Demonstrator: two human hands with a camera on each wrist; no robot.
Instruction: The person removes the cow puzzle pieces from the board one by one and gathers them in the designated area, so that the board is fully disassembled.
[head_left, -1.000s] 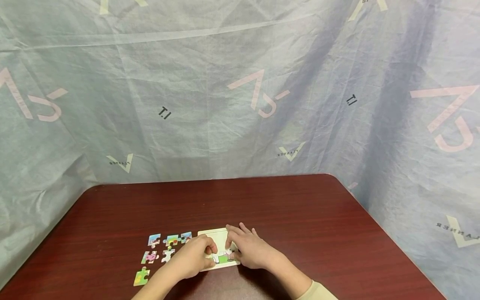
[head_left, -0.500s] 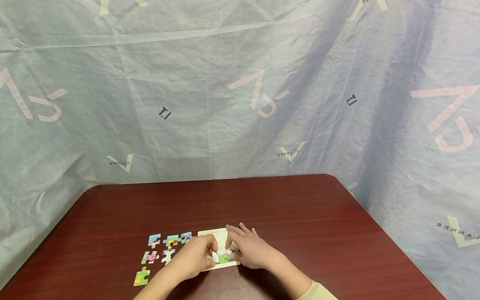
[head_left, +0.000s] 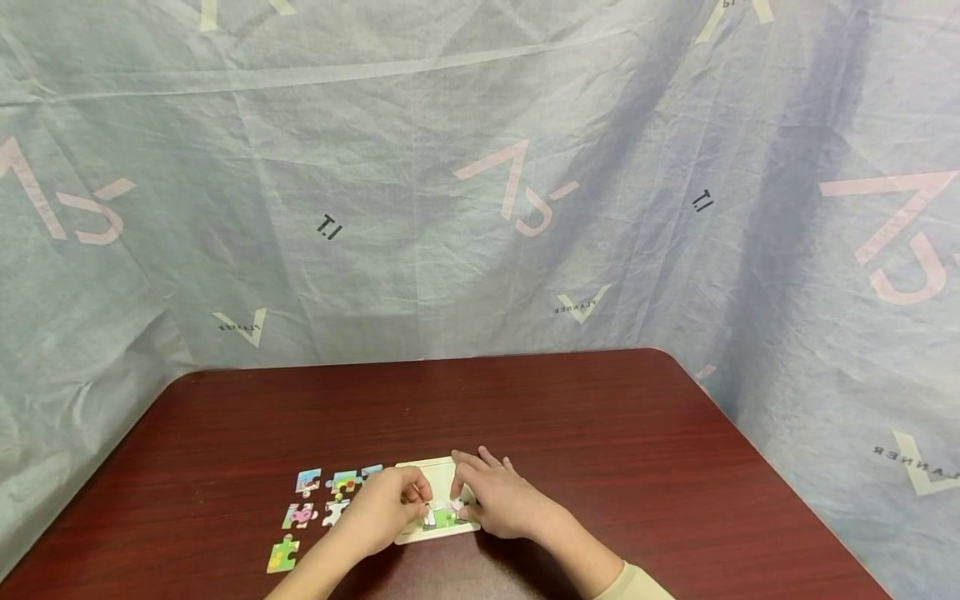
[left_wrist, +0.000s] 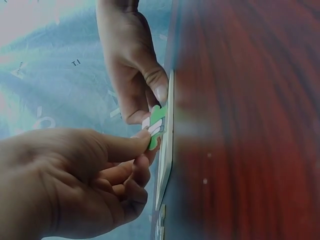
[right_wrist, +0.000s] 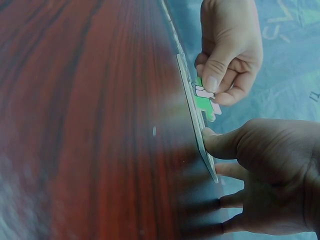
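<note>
Between thumb and fingertips, my left hand (head_left: 382, 510) pinches a jigsaw puzzle piece (left_wrist: 156, 121), green with white and pink. The piece stands tilted over the lower part of a pale puzzle tray (head_left: 437, 481), its lower edge right at the tray. My right hand (head_left: 504, 502) rests at the tray's right side. Its thumb (right_wrist: 215, 144) presses on the tray's edge, while the other fingers stretch out toward the table in the right wrist view. Green and pink printing shows between the two hands; the right hand covers the tray's right edge.
Several loose puzzle pieces lie left of the tray, among them a green one (head_left: 283, 554), a pink one (head_left: 300, 515) and a blue one (head_left: 308, 481). All rest on a dark red wooden table (head_left: 600, 450). A grey printed cloth (head_left: 420, 250) hangs behind it.
My left hand has drawn slightly left and up with the piece, and its fingertips have shifted. More of the tray's front left corner shows. The right hand stays in place.
</note>
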